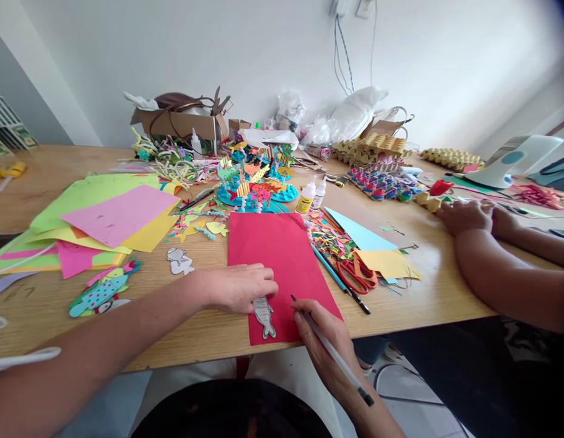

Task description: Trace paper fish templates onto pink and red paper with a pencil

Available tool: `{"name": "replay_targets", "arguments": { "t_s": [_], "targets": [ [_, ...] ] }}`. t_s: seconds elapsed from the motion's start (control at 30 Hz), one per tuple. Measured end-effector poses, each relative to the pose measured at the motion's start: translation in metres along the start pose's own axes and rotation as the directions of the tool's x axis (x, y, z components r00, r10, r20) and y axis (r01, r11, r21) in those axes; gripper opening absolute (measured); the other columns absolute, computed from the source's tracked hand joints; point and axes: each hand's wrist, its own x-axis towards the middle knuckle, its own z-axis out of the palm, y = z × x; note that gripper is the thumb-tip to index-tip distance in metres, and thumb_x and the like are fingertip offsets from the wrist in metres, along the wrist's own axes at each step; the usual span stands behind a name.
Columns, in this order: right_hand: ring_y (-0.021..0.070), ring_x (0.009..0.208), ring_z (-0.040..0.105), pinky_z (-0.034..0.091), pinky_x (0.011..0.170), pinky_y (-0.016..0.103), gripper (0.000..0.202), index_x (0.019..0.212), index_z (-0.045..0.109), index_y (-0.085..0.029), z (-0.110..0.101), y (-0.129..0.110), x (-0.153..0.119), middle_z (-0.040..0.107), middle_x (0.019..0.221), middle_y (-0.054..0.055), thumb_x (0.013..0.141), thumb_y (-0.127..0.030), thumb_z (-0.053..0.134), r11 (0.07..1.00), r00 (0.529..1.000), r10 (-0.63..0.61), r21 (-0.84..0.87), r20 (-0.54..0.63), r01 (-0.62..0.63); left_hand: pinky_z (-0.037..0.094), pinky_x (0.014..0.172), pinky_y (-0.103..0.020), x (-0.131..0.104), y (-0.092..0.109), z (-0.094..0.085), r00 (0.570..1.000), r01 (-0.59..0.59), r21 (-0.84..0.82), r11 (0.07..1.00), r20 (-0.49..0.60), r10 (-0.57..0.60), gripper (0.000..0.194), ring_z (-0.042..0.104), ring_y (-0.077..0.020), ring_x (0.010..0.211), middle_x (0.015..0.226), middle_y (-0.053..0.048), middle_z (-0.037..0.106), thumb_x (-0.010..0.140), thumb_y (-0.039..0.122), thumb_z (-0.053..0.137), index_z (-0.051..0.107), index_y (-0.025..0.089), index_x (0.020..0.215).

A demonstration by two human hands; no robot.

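Observation:
A sheet of red paper (272, 243) lies at the table's front edge. On its lower left part rests a grey fish cutout (264, 317), its tail toward me and its upper end covered by my left hand (243, 288). The fingers of that hand lie flat over the cutout and press it to the sheet. My right hand (326, 340) is closed around a clear pen with a black end cap (339, 359). The pen's tip points at the red paper, a little right of the fish; I cannot tell if it touches.
Left are stacked coloured papers (120, 216), decorated paper fish (101, 292) and a grey cutout (179, 261). Right lie red-handled scissors (355, 277), pencils and paper scraps. Glue bottles (306, 198) and a fish model (257, 179) stand behind. Another person's arms (501, 255) rest at far right.

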Motion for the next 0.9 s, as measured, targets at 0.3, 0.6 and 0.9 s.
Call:
{"name": "replay_targets", "arguments": {
  "t_s": [0.3, 0.6, 0.9],
  "targets": [
    [0.0132, 0.067, 0.066, 0.049, 0.060, 0.018, 0.015, 0.089, 0.059, -0.019, 0.004, 0.006, -0.001, 0.069, 0.076, 0.001, 0.090, -0.020, 0.044, 0.999, 0.999, 0.038, -0.021, -0.002, -0.038, 0.040, 0.070, -0.029, 0.010, 0.006, -0.010, 0.998, 0.038, -0.003, 0.999, 0.059, -0.037, 0.019, 0.052, -0.0225, 0.090, 0.096, -0.006, 0.058, 0.073, 0.009, 0.069, 0.056, 0.016, 0.085],
    [0.0160, 0.068, 0.067, 0.051, 0.061, 0.021, 0.017, 0.091, 0.060, -0.021, 0.003, 0.011, -0.004, 0.070, 0.077, 0.003, 0.091, -0.025, 0.043, 0.995, 0.995, 0.082, -0.061, 0.056, -0.079, 0.043, 0.069, -0.021, -0.058, -0.025, -0.027, 0.956, 0.097, -0.465, 0.880, -0.203, -0.212, 0.015, 0.057, -0.0134, 0.077, 0.084, 0.000, 0.061, 0.090, 0.020, 0.042, 0.057, 0.018, 0.090],
    [0.0166, 0.065, 0.067, 0.051, 0.058, 0.022, 0.016, 0.087, 0.060, -0.020, 0.005, 0.007, -0.001, 0.070, 0.074, 0.003, 0.089, -0.026, 0.045, 0.995, 0.998, 0.070, -0.071, -0.009, -0.070, 0.045, 0.067, -0.026, -0.151, -0.050, 0.012, 0.662, 0.511, -0.611, 0.605, -0.169, -0.730, 0.033, 0.058, -0.0207, 0.080, 0.092, -0.003, 0.065, 0.084, 0.044, 0.044, 0.062, 0.021, 0.098]
  ]
}}
